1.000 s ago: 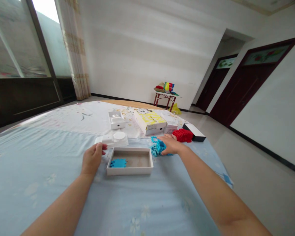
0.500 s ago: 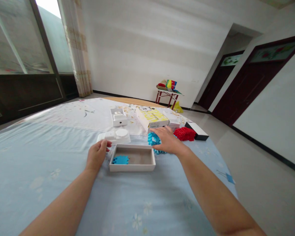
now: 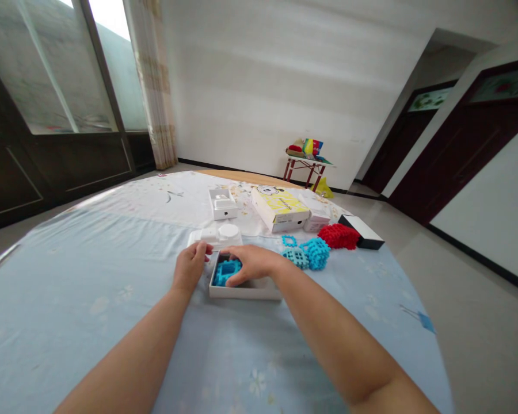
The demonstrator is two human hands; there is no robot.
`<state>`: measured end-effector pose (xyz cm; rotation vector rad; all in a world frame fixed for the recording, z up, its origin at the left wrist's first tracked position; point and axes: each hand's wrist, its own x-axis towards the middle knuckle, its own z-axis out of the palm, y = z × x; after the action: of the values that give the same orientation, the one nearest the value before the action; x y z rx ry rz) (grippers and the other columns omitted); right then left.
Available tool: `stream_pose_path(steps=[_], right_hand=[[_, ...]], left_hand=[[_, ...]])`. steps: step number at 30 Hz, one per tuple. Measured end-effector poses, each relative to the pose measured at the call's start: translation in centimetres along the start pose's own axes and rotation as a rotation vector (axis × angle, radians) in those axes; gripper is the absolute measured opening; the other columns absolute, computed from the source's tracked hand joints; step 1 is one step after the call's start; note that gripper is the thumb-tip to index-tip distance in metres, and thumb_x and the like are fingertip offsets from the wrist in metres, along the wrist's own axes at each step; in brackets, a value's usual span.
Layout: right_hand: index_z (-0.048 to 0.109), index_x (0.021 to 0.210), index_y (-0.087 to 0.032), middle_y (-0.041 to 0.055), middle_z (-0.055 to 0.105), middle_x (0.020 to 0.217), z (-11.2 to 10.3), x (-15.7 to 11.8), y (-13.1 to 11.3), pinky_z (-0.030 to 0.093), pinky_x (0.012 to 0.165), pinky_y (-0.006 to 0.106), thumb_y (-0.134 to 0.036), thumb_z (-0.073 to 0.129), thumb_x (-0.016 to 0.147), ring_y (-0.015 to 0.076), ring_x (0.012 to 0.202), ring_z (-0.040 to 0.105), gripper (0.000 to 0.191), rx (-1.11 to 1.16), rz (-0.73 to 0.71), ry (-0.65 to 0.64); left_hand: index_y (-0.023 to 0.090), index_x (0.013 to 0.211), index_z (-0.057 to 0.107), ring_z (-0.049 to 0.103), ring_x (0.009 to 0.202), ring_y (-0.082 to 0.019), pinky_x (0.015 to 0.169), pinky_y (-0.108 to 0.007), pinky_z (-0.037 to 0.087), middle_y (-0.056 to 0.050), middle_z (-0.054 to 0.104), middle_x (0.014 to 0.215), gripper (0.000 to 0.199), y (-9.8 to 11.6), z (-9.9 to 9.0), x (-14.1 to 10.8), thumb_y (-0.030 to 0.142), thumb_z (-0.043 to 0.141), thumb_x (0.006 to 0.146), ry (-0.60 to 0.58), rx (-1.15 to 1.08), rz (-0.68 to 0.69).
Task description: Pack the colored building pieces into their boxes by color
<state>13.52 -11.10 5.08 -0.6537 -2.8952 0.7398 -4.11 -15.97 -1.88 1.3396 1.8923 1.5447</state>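
Observation:
Over the left half of a shallow white open box point(image 3: 246, 293), my right hand point(image 3: 252, 263) is closed around a bright blue block of interlocking toothed pieces point(image 3: 227, 271). This block has a square opening in its face and sits low inside the box. My right hand and wrist cover much of the box's interior. At the box's back left corner, my left hand point(image 3: 193, 264) has its fingers curled in, with nothing visible in them. Right of the box lie more blue toothed pieces: a bundle point(image 3: 316, 253), a pale grid piece point(image 3: 295, 258) and a small frame point(image 3: 289, 241).
Behind my hands lies a white tray point(image 3: 228, 232) with round and oblong raised parts. Farther back are a small white box point(image 3: 223, 206) and a yellow-and-white cartoon box point(image 3: 280, 208). Red toothed pieces point(image 3: 339, 236) lie beside a black-and-white box point(image 3: 362, 232) on the right.
My right hand has moved left from the blue pieces outside the box into it, carrying a blue block. My left hand stays by the box's left corner. The view has shifted slightly left.

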Motion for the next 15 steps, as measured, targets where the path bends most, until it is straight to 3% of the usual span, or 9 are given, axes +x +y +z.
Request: stream_pose_path(steps=[3,8,15], right_hand=[[0.042,0.127,-0.020,0.0076,0.061,0.108,-0.3,-0.8,0.3,0.046,0.076,0.029,-0.047,0.067,0.062,0.0196,0.091,0.060,0.075,0.073,0.057,0.027],[0.048,0.122,-0.019,0.0064,0.064,0.101,0.3,-2.1,0.5,0.045,0.075,0.028,-0.031,0.056,0.075,0.0174,0.086,0.060,0.050,0.066,0.156,0.165],[0.052,0.118,-0.021,0.0027,0.067,0.095,1.5,-2.8,-0.2,0.045,0.077,0.027,-0.022,0.048,0.077,0.0172,0.088,0.061,0.042,0.025,0.098,0.180]], left_hand=[[0.015,0.070,0.061,0.056,0.055,-0.015,0.056,-0.026,0.043,-0.003,0.062,0.065,0.037,0.0,0.1,0.0,0.042,0.036,0.078,-0.009,0.002,-0.002],[0.016,0.071,0.061,0.056,0.055,-0.015,0.057,-0.026,0.044,-0.003,0.063,0.067,0.038,0.0,0.2,-0.1,0.042,0.035,0.078,-0.013,0.018,0.008],[0.017,0.066,0.061,0.058,0.057,-0.017,0.057,-0.025,0.043,-0.001,0.061,0.058,0.039,0.6,0.3,-0.4,0.045,0.036,0.078,-0.088,0.130,0.079]])
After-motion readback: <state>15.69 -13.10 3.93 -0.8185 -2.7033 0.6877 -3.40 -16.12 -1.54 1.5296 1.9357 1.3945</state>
